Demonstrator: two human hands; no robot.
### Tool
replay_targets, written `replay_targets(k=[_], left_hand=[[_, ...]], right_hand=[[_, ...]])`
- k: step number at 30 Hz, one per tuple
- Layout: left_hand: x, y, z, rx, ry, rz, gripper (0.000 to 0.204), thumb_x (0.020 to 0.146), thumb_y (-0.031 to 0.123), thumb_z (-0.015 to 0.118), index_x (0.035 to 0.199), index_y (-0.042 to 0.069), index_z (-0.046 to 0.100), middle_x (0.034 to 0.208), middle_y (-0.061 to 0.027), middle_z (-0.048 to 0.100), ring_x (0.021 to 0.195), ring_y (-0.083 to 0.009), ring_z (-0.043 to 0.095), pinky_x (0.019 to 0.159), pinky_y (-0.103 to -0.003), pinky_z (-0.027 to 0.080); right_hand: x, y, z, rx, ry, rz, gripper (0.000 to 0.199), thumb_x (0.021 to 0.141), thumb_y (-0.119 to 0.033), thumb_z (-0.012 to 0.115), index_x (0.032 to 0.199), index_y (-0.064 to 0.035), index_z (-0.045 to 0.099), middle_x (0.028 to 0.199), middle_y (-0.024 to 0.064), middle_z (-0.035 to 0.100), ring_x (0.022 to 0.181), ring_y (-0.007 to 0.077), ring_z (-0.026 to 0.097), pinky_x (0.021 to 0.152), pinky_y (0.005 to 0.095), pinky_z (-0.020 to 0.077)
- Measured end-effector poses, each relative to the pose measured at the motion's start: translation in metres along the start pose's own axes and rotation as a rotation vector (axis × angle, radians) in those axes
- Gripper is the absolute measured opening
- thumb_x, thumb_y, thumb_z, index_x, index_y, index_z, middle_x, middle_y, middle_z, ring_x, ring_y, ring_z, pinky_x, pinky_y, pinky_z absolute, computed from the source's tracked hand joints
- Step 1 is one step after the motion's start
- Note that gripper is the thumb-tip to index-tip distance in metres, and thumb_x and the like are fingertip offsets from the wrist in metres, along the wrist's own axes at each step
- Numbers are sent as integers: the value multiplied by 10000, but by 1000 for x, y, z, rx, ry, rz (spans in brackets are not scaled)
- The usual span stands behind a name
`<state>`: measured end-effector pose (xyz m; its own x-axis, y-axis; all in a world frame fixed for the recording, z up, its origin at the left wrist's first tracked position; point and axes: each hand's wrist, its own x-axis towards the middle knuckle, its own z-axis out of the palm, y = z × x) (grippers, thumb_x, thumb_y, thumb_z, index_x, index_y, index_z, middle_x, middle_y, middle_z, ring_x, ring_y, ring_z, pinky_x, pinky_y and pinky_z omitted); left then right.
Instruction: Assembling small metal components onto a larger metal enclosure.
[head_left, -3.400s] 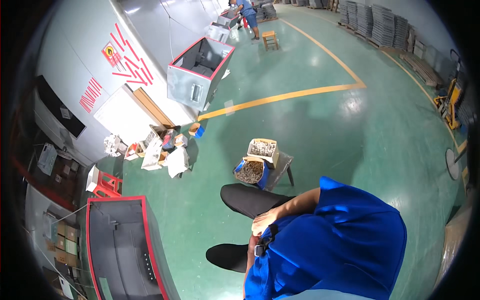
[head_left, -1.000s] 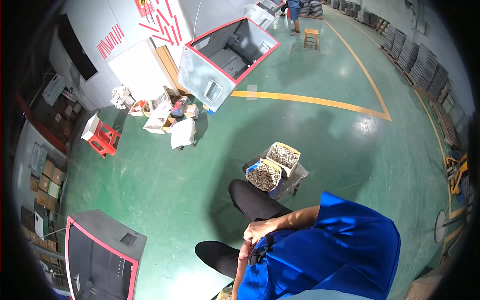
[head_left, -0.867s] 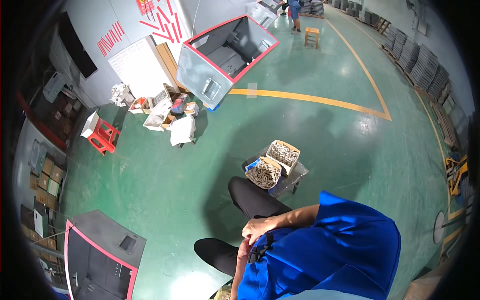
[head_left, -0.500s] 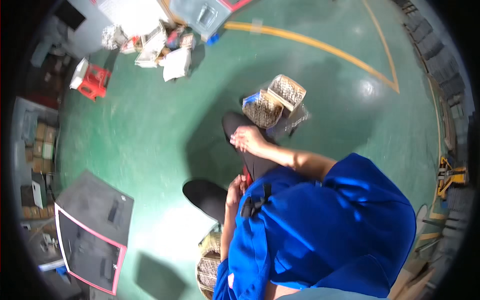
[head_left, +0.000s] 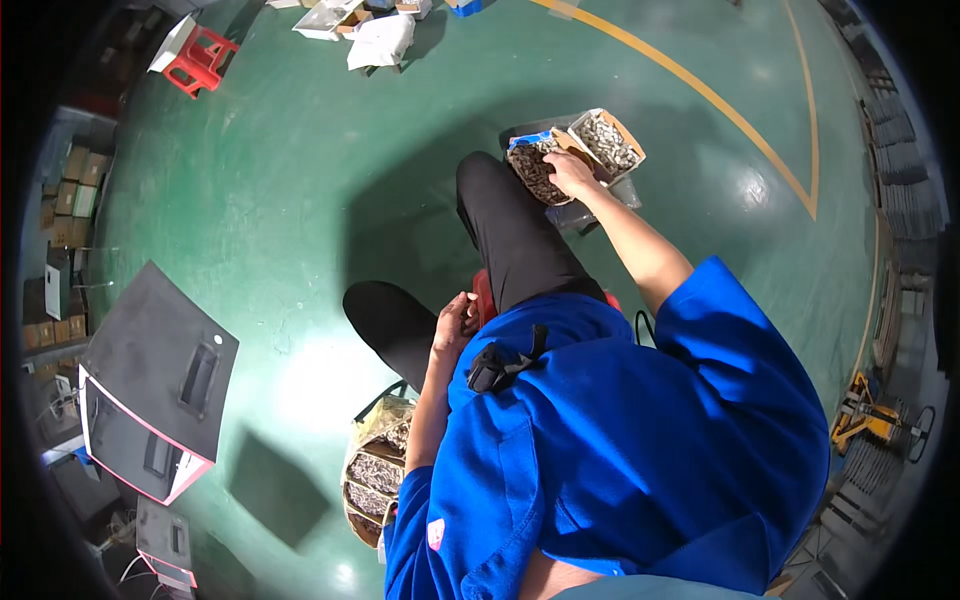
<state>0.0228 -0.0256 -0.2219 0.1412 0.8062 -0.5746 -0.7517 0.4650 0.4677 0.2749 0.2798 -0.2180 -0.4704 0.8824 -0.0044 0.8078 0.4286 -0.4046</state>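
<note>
Your view has tipped down from the wider hall onto your own lap, and your right hand (head_left: 572, 172), which lay near your knee a moment ago, is now stretched out at about 12 o'clock into the nearer cardboard box (head_left: 540, 170) of small dark metal parts. Its fingers curl down into the heap; whether they already pinch any parts you cannot tell, since the hand's back hides them. That reach suggests you are at the picking step, with the parts still in the box.

Your left hand (head_left: 455, 322) rests loosely half-closed against your thigh, beside the red stool edge (head_left: 484, 290), holding nothing that shows.

A second box (head_left: 606, 140) of paler parts sits touching the first, at its 1 o'clock side, both on a low grey stand (head_left: 600, 205) just past your knee.

At 7 o'clock, by your left elbow, a lined basket (head_left: 375, 470) holds more metal parts in layers. Well off at 9 o'clock a dark grey cabinet panel (head_left: 160, 370) with a pink edge lies on the green floor (head_left: 280, 180). At 11 o'clock, far away, stand a red stool (head_left: 196, 55) and white bags (head_left: 378, 40); a yellow line (head_left: 720, 100) crosses at 1 o'clock.

Your own knee (head_left: 485, 190) lies close to the reach path; nothing else blocks it.
</note>
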Motion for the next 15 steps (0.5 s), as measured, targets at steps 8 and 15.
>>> replay_targets(k=[8, 15], left_hand=[[0, 4, 5, -16, 58, -11, 243, 973, 256, 414, 946, 71, 570, 637, 8, 453, 444, -78, 322, 401, -206, 265], [-2, 7, 7, -5, -32, -4, 244, 970, 300, 421, 975, 78, 523, 652, 12, 419, 496, -69, 321, 411, -201, 247]], right_hand=[[14, 2, 3, 43, -47, -67, 207, 699, -71, 639, 900, -22, 621, 850, 152, 645, 827, 295, 631, 721, 389, 487], [20, 0, -11, 214, -320, 6, 193, 707, -94, 670, 885, -19, 657, 759, 95, 659, 666, 199, 632, 619, 313, 505]])
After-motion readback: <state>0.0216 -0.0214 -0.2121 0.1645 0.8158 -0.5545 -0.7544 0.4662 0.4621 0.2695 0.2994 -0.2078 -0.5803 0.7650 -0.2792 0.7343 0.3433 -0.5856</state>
